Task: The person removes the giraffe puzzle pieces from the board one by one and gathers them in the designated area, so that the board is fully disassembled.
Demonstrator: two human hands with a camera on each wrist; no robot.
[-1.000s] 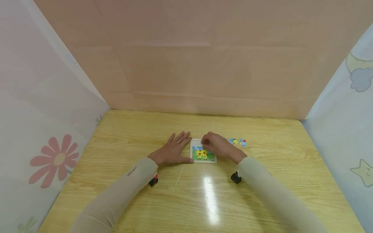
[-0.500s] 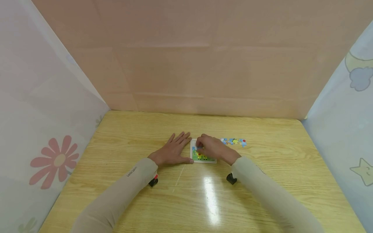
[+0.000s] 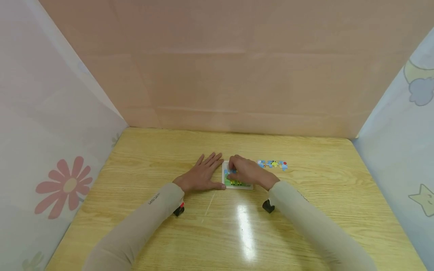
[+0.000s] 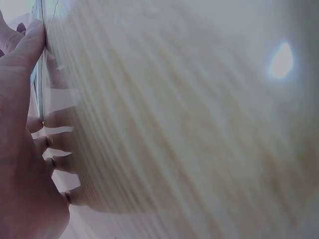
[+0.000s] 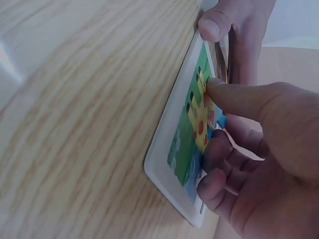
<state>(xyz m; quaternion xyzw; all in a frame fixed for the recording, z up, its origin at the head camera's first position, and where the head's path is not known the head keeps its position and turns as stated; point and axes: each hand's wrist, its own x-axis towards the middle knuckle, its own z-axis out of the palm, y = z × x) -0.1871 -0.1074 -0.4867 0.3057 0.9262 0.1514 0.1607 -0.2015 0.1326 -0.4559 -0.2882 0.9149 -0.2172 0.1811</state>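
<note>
wooden table | puzzle tray light, stiff, hold by rim | left hand flat, steadying edge | right hand fingertips pressing picture, holding nothing

Table in front of me: light wood grain, glossy, glare streak near the middle. Lying on it: small white-framed puzzle board at centre, giraffe picture on green and blue. My left hand lies flat on the wood, touching the board's left edge, thumb at its near corner. My right hand rests on top of the board. Short row of loose puzzle pieces just right of the board, toward the far side.
</note>
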